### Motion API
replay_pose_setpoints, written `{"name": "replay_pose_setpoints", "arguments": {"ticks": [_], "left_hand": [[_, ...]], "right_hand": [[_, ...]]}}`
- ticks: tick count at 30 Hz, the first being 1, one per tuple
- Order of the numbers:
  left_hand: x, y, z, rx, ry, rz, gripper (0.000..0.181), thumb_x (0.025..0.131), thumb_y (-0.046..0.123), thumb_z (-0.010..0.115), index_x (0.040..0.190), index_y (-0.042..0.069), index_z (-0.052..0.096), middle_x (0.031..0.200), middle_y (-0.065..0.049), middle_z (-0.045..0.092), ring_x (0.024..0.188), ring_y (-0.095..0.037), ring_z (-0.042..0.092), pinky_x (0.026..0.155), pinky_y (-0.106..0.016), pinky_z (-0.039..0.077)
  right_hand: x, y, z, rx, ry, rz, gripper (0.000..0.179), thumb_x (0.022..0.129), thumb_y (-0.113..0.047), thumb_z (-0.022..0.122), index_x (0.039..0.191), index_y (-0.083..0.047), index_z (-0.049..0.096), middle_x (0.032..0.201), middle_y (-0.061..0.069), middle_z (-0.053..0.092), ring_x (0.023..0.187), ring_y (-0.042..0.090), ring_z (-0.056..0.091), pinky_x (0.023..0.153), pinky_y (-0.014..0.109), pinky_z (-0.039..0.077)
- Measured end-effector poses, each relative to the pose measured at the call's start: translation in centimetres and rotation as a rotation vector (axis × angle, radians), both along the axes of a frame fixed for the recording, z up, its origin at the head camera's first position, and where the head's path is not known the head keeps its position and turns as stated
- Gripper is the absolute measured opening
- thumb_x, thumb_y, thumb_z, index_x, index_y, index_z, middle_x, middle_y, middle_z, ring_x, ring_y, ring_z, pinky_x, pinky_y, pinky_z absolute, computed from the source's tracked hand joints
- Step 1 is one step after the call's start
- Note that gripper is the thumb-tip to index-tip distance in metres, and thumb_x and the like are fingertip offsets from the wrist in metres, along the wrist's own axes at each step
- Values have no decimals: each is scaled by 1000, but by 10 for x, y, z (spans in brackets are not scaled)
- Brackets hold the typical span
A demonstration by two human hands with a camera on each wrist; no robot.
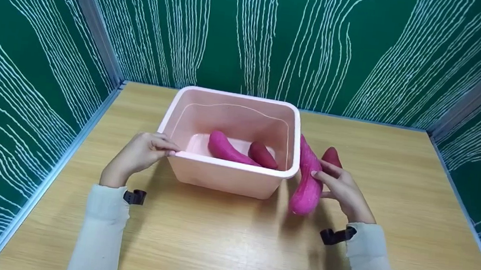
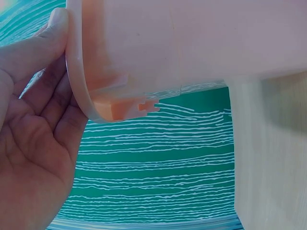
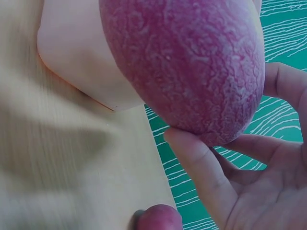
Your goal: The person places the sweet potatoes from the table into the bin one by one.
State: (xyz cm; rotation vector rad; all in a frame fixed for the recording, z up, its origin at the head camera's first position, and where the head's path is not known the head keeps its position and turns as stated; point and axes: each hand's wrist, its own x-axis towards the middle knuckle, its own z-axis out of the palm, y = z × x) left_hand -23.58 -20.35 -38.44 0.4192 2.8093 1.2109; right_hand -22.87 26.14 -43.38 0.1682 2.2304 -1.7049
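My left hand [image 1: 142,154] pinches the rim of a pale pink plastic bin [image 1: 226,180] at its near left corner, the thumb on one side of the wall. A long, curved magenta sweet-potato-shaped vegetable [image 1: 307,182] with wrinkled skin is held between the thumb and fingers of my right hand [image 1: 342,186], just outside the bin's right wall. Inside the bin lie another long magenta vegetable [image 1: 225,148] and a shorter dark red one [image 1: 261,155]; the near wall hides part of both. Beyond my right fingers, a dark red vegetable [image 1: 332,157] is partly covered by the hand.
Beneath everything is a light wooden table [image 1: 233,246]. Green panels with white wavy lines [image 1: 251,33] stand behind it and at both sides, joined by grey posts [image 1: 96,17]. A rounded reddish end [image 3: 160,219] shows low in the right wrist view.
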Motion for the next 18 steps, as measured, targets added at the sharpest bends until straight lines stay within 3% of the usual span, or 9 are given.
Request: {"name": "replay_pose_setpoints", "arguments": {"ticks": [13,18], "left_hand": [[-1,0,1,-1,-30,9,19,89,3,66,102,10,77,111,-9,70,111,-31,59,97,-44,51],[0,-1,0,6,-43,13,18,89,6,67,104,10,76,113,-9,70,113,-32,58,97,-46,50]], "right_hand": [[-5,4,16,61,-40,7,80,92,-40,62,154,-14,19,149,20,34,106,19,57,85,28,57],[-7,6,23,57,-32,8,80,92,-40,62,154,-13,20,144,21,38,99,17,58,82,24,57]]}}
